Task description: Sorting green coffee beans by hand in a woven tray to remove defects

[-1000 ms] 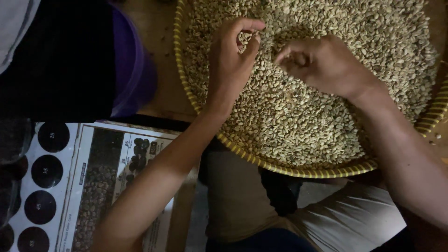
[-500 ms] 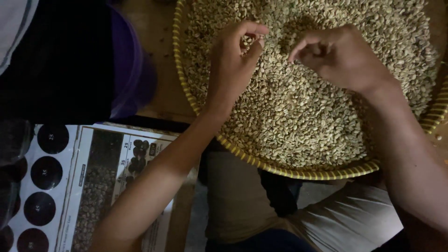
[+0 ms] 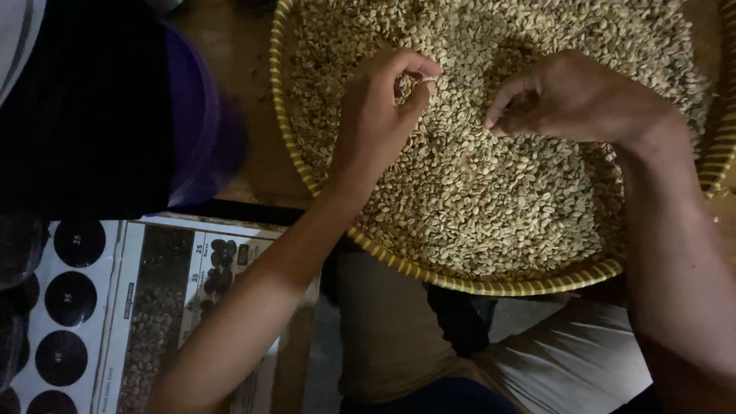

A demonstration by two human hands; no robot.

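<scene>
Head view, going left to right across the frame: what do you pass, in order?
Printed chart with black circles → purple-edged dark cloth → left hand, fingertips pinched over the beans → right hand, resting in the pale beans → right rim of the yellow woven tray.

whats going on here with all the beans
A person is working with both bare hands in a round woven tray heaped with pale green beans. The left hand pinches a bean or two between thumb and fingertips, while the right hand rests curled on the pile, fingers down in the beans. A printed chart with dark circles lies at lower left, and a dark and purple cloth sits beside the tray.
</scene>
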